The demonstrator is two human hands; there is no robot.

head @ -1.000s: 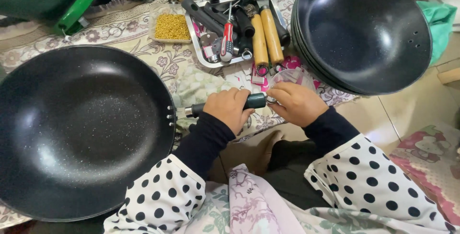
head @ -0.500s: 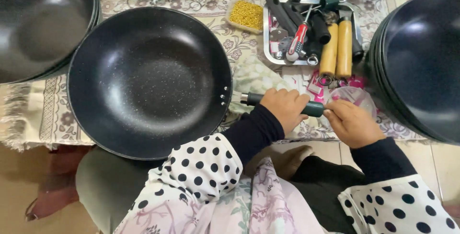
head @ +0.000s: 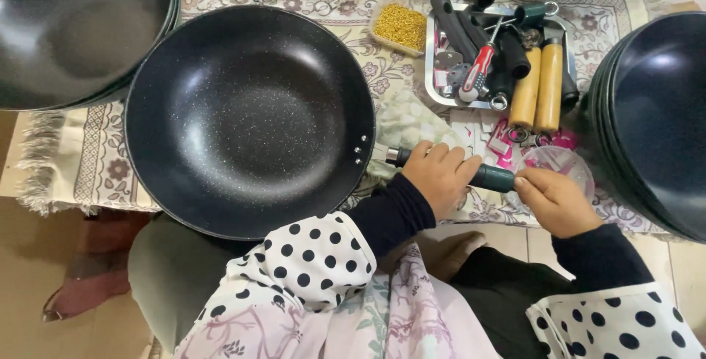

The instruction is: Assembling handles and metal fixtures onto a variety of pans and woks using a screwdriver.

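A large black speckled wok (head: 250,120) lies on a patterned cloth (head: 110,160) in front of me. Its dark green handle (head: 493,177) sticks out to the right. My left hand (head: 440,176) is wrapped around the middle of that handle. My right hand (head: 555,201) pinches at the handle's free end with fingertips together; what it holds there is too small to tell. Both sleeves are dark with white polka-dot cloth over them.
A metal tray (head: 435,79) behind the hands holds several dark and wooden handles and a red screwdriver (head: 478,72). A small box of gold screws (head: 401,28) sits beside it. Stacked black woks stand at right (head: 654,123) and upper left (head: 73,28). A clear lid (head: 562,162) lies near my right hand.
The view has swung left, so the wok and hands sit further right in frame. My hands stay on the handle, the right one still working at its end.
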